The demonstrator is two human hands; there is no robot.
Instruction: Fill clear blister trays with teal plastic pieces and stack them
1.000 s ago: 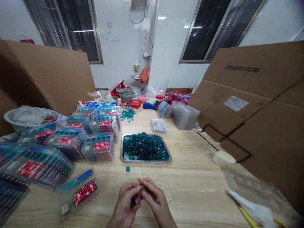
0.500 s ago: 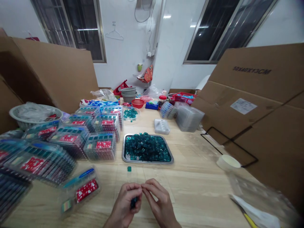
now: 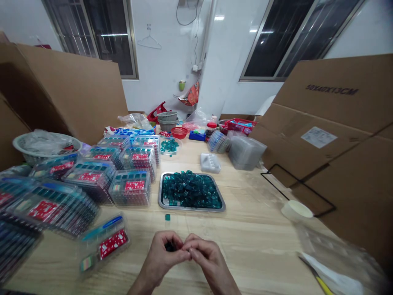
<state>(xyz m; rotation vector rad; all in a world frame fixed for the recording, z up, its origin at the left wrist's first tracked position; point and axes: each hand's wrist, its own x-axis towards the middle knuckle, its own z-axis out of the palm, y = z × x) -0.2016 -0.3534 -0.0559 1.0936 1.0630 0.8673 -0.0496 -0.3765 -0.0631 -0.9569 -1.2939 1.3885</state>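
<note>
- Low before me: left hand (image 3: 162, 258), half curled round a dark item (image 3: 169, 246); right hand (image 3: 207, 258), fingertips drawn together against the left's.
- Just beyond the hands: one loose teal piece (image 3: 167, 217) on the surface (image 3: 264, 237); past it, teal pieces (image 3: 190, 190) heaped in a tray (image 3: 192, 209).
- Risks: dark item dropping, should my left curl slacken; heap spilling, if knocked.
- Obscured: whatever my fingertips pinch, if anything; most of the dark item.

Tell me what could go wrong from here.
The dark piece inside the curled left hand could slip out. The teal pieces, heaped above the rim of the metal tray, might spill if it is bumped. The stacked clear boxes might topple if an arm nudges them.
</note>
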